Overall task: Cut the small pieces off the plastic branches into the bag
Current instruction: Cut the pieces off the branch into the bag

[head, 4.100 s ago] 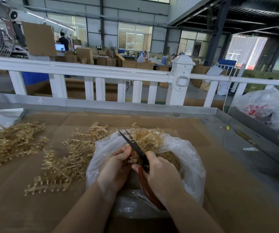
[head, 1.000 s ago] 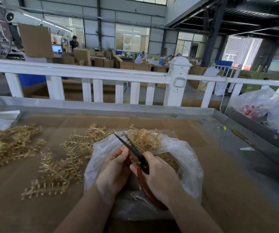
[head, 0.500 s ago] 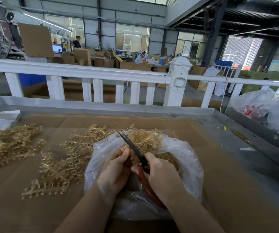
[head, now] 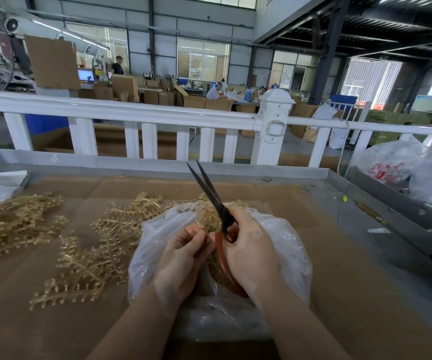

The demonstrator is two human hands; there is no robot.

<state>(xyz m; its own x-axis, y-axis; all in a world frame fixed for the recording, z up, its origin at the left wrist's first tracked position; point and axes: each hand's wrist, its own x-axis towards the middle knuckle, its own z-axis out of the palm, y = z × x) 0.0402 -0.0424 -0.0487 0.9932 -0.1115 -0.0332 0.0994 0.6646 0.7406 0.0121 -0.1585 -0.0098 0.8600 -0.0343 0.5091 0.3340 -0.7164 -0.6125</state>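
Over the bag (head: 290, 245), left hand (head: 181, 258) pinching a branch (head: 205, 216), right hand (head: 248, 245) gripping scissors (head: 211, 196).

Two bare hands work over the table: one left hand (head: 181, 258) and one right hand (head: 248, 252). There is one pair of long dark-bladed scissors with red-brown handles (head: 213, 201) and one clear crumpled plastic bag (head: 291, 255). The translucent golden plastic branches lie in two loose heaps, one at the far left (head: 14, 227) and one beside the bag (head: 90, 253); the single branches are too tangled to count. One white railing (head: 131, 113) has one capped white post (head: 274, 126).
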